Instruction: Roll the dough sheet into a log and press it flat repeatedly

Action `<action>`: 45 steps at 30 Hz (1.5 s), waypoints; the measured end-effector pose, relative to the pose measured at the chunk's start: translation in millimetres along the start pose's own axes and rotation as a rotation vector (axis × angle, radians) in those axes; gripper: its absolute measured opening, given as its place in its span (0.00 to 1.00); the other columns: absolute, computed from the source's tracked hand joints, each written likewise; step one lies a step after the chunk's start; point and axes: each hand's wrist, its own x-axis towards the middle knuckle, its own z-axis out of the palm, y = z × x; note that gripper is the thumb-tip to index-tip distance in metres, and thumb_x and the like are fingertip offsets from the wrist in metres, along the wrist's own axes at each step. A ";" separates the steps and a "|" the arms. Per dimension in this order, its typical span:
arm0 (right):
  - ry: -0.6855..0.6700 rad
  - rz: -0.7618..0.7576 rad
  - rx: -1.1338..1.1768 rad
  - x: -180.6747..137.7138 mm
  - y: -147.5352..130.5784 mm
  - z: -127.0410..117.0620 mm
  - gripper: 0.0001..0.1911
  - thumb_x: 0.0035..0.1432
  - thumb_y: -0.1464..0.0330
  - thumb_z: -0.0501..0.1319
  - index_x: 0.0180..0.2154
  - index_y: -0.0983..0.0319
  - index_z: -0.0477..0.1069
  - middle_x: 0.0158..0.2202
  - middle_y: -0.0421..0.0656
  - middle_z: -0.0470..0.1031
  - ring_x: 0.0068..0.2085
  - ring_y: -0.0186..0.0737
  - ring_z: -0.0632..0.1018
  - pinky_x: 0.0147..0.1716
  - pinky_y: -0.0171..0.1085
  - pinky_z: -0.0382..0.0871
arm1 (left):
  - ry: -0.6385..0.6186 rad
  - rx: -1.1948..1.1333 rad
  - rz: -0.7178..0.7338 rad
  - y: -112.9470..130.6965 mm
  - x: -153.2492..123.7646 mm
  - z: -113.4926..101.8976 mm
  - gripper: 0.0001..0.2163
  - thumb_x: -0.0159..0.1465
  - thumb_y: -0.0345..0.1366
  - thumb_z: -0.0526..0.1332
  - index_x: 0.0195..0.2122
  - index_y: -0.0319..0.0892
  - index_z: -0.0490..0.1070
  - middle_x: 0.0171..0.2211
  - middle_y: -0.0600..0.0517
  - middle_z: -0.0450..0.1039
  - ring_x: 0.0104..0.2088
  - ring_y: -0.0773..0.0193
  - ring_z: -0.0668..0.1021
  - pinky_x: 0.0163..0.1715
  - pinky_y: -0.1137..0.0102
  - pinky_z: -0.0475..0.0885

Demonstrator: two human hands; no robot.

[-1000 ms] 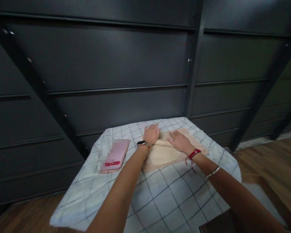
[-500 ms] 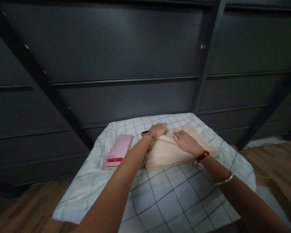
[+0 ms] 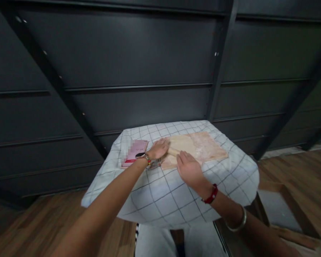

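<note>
Beige cloth (image 3: 195,148) lies mid-table, its near-left edge rolled. Left hand (image 3: 158,149) flat, fingers together, pressing the roll's left end; right hand (image 3: 188,169) spread, palm down at its 5 o'clock end. Looks soft, light, limp: best gripped along the roll. Pink booklet (image 3: 135,152) at 9 o'clock on checked tablecloth (image 3: 171,200).

Soft matt peach cloth (image 3: 195,148) on checked cotton tablecloth (image 3: 176,200); matt dark metal panels (image 3: 128,64); wood-grain floor (image 3: 37,221).
</note>
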 end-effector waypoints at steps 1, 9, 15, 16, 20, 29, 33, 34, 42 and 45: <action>-0.004 -0.013 0.000 -2.5 -3.7 -1.7 0.18 0.63 0.74 0.52 0.51 0.73 0.70 0.53 0.58 0.71 0.54 0.50 0.71 0.55 0.43 0.63 | 0.006 -0.010 -0.009 -0.4 -9.7 0.3 0.26 0.70 0.40 0.34 0.66 0.38 0.51 0.67 0.45 0.48 0.66 0.57 0.53 0.63 0.60 0.49; -0.106 0.034 0.103 8.1 27.4 7.1 0.25 0.64 0.64 0.54 0.59 0.71 0.63 0.60 0.59 0.64 0.60 0.51 0.66 0.58 0.46 0.59 | 0.085 -0.017 -0.082 9.9 13.1 1.3 0.26 0.70 0.44 0.36 0.66 0.42 0.53 0.68 0.48 0.43 0.68 0.51 0.44 0.64 0.53 0.44; -0.168 0.101 0.068 27.5 69.3 25.2 0.25 0.67 0.63 0.49 0.61 0.68 0.60 0.59 0.56 0.66 0.60 0.51 0.66 0.58 0.49 0.57 | 0.133 0.012 -0.110 23.9 81.1 -2.1 0.25 0.70 0.43 0.38 0.65 0.44 0.55 0.67 0.47 0.49 0.67 0.51 0.47 0.63 0.49 0.43; -0.167 0.104 0.063 29.3 73.4 28.9 0.25 0.67 0.63 0.49 0.61 0.68 0.61 0.59 0.56 0.67 0.60 0.51 0.66 0.58 0.50 0.57 | 0.122 0.010 -0.088 25.4 90.9 -2.9 0.24 0.70 0.42 0.38 0.65 0.43 0.55 0.67 0.48 0.50 0.67 0.51 0.48 0.63 0.50 0.43; -0.117 0.100 0.062 31.1 80.5 45.5 0.24 0.65 0.67 0.50 0.59 0.70 0.63 0.58 0.56 0.67 0.59 0.50 0.67 0.58 0.49 0.58 | 0.057 -0.009 0.035 29.2 124.4 -5.0 0.24 0.70 0.39 0.39 0.64 0.43 0.55 0.66 0.49 0.52 0.67 0.55 0.50 0.63 0.54 0.48; -0.022 0.041 0.138 30.8 73.8 49.1 0.24 0.61 0.73 0.49 0.56 0.77 0.65 0.52 0.60 0.72 0.51 0.50 0.75 0.51 0.45 0.70 | -0.095 -0.131 0.314 18.1 142.4 -0.2 0.23 0.70 0.36 0.41 0.63 0.39 0.58 0.64 0.52 0.57 0.62 0.60 0.62 0.61 0.69 0.53; -0.023 0.015 0.124 32.3 65.7 39.4 0.24 0.60 0.76 0.47 0.57 0.73 0.65 0.53 0.58 0.72 0.51 0.47 0.75 0.49 0.42 0.71 | -0.128 -0.181 0.350 7.4 129.2 -1.2 0.22 0.68 0.37 0.44 0.61 0.44 0.61 0.61 0.54 0.62 0.59 0.62 0.66 0.59 0.70 0.56; -0.022 -0.002 0.112 32.7 63.5 37.7 0.24 0.60 0.77 0.47 0.57 0.72 0.65 0.54 0.57 0.71 0.52 0.46 0.74 0.49 0.41 0.71 | -0.120 -0.193 0.339 5.3 125.6 -1.4 0.21 0.68 0.37 0.45 0.61 0.45 0.62 0.61 0.55 0.63 0.59 0.61 0.66 0.58 0.70 0.56; 0.038 -0.152 -0.009 25.1 31.1 33.6 0.23 0.58 0.81 0.51 0.54 0.70 0.69 0.57 0.53 0.69 0.55 0.48 0.72 0.54 0.44 0.68 | -0.049 -0.146 0.216 -14.4 88.1 2.4 0.20 0.68 0.34 0.44 0.57 0.45 0.65 0.61 0.55 0.62 0.61 0.65 0.63 0.60 0.72 0.53; 0.049 -0.183 0.011 17.9 9.4 30.1 0.22 0.57 0.80 0.52 0.53 0.71 0.70 0.54 0.53 0.72 0.57 0.49 0.70 0.57 0.45 0.64 | -0.010 -0.109 0.155 -24.3 62.7 3.2 0.21 0.70 0.36 0.38 0.58 0.44 0.64 0.62 0.53 0.61 0.61 0.67 0.62 0.61 0.72 0.52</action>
